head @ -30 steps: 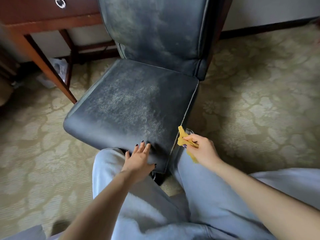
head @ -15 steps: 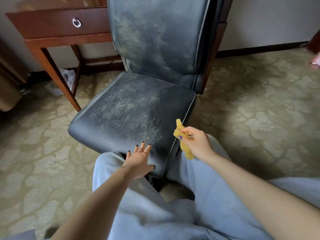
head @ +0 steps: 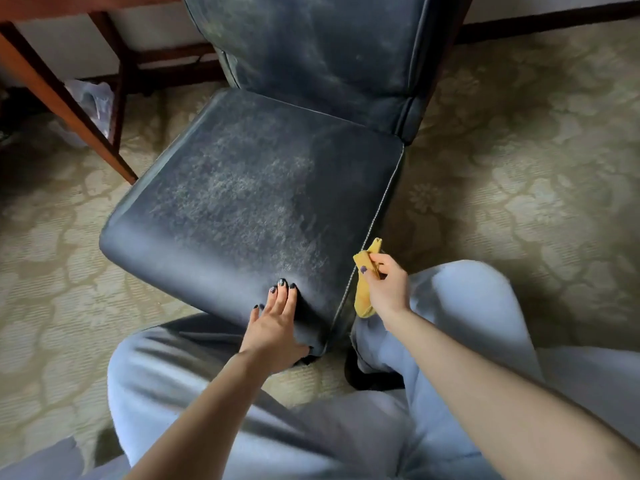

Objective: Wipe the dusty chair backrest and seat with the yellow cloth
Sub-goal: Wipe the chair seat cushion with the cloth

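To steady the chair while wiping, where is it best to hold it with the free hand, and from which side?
Probably the near front corner of the seat, from the front, where the left hand lies flat. That edge is rounded and closest to the person, and the dusty middle is left free for the yellow cloth in the right hand.

Chair (head: 242, 202): no lettering or brand is showing.
Cloth (head: 363, 299): no label is showing.
Desk (head: 69, 107): nothing readable is showing.
Carpet (head: 519, 168): only a floral pattern is showing.
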Demonstrator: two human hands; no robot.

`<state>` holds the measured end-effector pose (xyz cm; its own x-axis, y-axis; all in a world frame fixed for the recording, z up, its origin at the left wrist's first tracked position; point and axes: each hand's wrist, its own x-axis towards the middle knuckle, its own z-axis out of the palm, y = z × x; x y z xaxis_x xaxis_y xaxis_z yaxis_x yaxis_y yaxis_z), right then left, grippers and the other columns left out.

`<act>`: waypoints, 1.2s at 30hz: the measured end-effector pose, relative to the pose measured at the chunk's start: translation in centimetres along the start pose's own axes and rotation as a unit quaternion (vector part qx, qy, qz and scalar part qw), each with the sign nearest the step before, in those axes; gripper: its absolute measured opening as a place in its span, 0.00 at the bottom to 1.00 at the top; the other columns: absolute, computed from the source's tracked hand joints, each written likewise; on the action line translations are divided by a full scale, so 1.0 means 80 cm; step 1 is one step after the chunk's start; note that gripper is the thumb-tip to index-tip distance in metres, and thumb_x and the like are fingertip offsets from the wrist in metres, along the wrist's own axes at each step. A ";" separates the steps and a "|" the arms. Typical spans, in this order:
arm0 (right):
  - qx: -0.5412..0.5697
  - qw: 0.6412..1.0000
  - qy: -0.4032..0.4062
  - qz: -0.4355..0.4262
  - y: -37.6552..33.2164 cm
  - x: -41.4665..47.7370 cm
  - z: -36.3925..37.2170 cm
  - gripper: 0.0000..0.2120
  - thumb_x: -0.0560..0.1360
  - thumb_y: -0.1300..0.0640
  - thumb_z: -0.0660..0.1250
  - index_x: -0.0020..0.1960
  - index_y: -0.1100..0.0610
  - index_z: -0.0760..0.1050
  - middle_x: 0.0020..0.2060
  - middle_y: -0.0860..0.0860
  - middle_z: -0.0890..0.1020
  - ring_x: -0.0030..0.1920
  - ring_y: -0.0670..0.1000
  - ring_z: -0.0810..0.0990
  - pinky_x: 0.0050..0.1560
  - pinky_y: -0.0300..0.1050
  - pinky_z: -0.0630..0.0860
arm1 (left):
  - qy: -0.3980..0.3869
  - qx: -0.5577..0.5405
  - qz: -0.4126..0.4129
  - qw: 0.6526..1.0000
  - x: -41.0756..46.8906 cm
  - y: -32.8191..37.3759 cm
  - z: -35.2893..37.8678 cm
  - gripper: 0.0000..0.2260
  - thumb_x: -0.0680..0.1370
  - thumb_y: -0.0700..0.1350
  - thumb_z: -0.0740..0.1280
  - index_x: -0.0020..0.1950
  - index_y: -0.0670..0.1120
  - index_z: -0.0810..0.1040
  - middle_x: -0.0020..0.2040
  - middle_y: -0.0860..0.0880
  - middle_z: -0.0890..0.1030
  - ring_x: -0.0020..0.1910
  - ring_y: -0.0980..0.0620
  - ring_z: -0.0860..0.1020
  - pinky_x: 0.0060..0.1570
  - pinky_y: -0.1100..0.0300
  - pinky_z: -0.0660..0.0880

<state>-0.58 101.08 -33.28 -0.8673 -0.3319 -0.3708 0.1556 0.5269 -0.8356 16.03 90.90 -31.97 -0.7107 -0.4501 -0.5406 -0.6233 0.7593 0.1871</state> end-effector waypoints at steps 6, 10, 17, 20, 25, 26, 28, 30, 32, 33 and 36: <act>-0.070 0.997 0.027 -0.032 0.022 -0.028 0.020 0.09 0.74 0.65 0.67 0.51 0.55 0.79 0.50 0.51 0.82 0.49 0.51 0.77 0.43 0.34 0.66 | 0.019 0.043 0.026 0.999 0.008 -0.006 0.012 0.55 0.68 0.63 0.71 0.77 0.42 0.37 0.77 0.43 0.39 0.77 0.47 0.41 0.74 0.57 0.44; -0.091 0.993 0.022 -0.065 0.037 -0.060 0.024 0.11 0.73 0.67 0.68 0.51 0.55 0.80 0.47 0.51 0.83 0.46 0.48 0.78 0.41 0.29 0.66 | 0.018 0.055 0.017 0.998 0.007 -0.002 0.011 0.52 0.70 0.59 0.70 0.76 0.43 0.36 0.77 0.43 0.38 0.77 0.46 0.40 0.75 0.56 0.43; -0.176 0.968 0.005 -0.179 0.063 -0.098 0.021 0.16 0.64 0.72 0.73 0.47 0.57 0.82 0.39 0.52 0.80 0.37 0.52 0.79 0.39 0.30 0.66 | 0.025 0.058 -0.003 0.998 0.005 0.006 0.013 0.48 0.72 0.54 0.68 0.76 0.42 0.37 0.77 0.43 0.39 0.77 0.46 0.40 0.75 0.55 0.43; -0.196 0.960 -0.052 -0.193 0.063 -0.104 0.008 0.13 0.67 0.70 0.73 0.46 0.56 0.81 0.40 0.50 0.80 0.40 0.52 0.79 0.38 0.32 0.68 | 0.035 0.064 0.000 0.997 0.002 0.007 0.010 0.46 0.73 0.53 0.67 0.77 0.42 0.37 0.78 0.43 0.40 0.77 0.46 0.41 0.75 0.55 0.45; -0.269 0.939 -0.137 -0.167 0.038 -0.107 -0.017 0.12 0.72 0.65 0.67 0.49 0.50 0.81 0.44 0.46 0.78 0.48 0.52 0.77 0.39 0.42 0.69 | 0.042 0.053 0.000 0.998 -0.001 0.008 0.005 0.45 0.73 0.51 0.68 0.77 0.43 0.39 0.78 0.45 0.42 0.77 0.47 0.43 0.75 0.55 0.47; -0.243 0.946 -0.113 -0.182 0.027 -0.102 -0.018 0.12 0.71 0.66 0.68 0.48 0.51 0.81 0.42 0.47 0.78 0.47 0.53 0.77 0.38 0.42 0.69 | 0.043 0.049 -0.003 0.998 -0.001 0.008 0.005 0.45 0.72 0.50 0.68 0.77 0.44 0.39 0.78 0.45 0.42 0.77 0.47 0.43 0.74 0.54 0.47; -0.206 0.955 -0.053 -0.206 0.002 -0.079 -0.015 0.13 0.69 0.69 0.67 0.47 0.53 0.81 0.42 0.50 0.79 0.45 0.56 0.79 0.38 0.43 0.69 | 0.043 0.043 -0.004 0.998 -0.002 0.009 0.003 0.45 0.73 0.49 0.68 0.77 0.44 0.40 0.78 0.45 0.42 0.77 0.48 0.43 0.74 0.54 0.48; -0.214 0.952 -0.008 -0.220 -0.021 -0.043 -0.006 0.12 0.71 0.68 0.67 0.49 0.53 0.81 0.43 0.53 0.79 0.47 0.58 0.78 0.40 0.46 0.72 | 0.041 0.039 -0.003 0.998 -0.003 0.010 0.002 0.44 0.73 0.49 0.67 0.77 0.44 0.40 0.78 0.45 0.42 0.77 0.47 0.43 0.74 0.53 0.49; -0.228 0.948 0.012 -0.221 -0.039 -0.008 0.005 0.12 0.74 0.66 0.65 0.52 0.52 0.80 0.46 0.53 0.79 0.50 0.58 0.76 0.41 0.48 0.74 | 0.044 0.038 -0.002 0.998 -0.003 0.010 0.001 0.43 0.74 0.48 0.66 0.77 0.44 0.39 0.78 0.45 0.42 0.77 0.47 0.43 0.74 0.53 0.49; -0.236 0.948 0.015 -0.213 -0.045 0.005 0.013 0.12 0.76 0.65 0.64 0.54 0.52 0.79 0.48 0.53 0.78 0.52 0.57 0.75 0.42 0.49 0.75 | 0.045 0.038 0.000 0.998 -0.003 0.010 0.001 0.42 0.74 0.47 0.66 0.77 0.44 0.39 0.78 0.45 0.42 0.77 0.47 0.44 0.74 0.52 0.49; -0.325 0.924 0.014 -0.202 -0.047 0.019 0.033 0.13 0.78 0.62 0.62 0.59 0.51 0.76 0.52 0.54 0.77 0.56 0.58 0.73 0.45 0.50 0.74 | 0.043 0.036 0.005 0.998 0.001 0.008 -0.001 0.42 0.74 0.46 0.66 0.77 0.45 0.40 0.78 0.45 0.42 0.77 0.48 0.44 0.74 0.54 0.48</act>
<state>-1.20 96.56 -31.76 -0.8066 -0.5877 -0.0640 -0.4912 0.7265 -0.4806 15.57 91.31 -31.86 -0.7443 -0.4787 -0.4656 -0.5930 0.7944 0.1313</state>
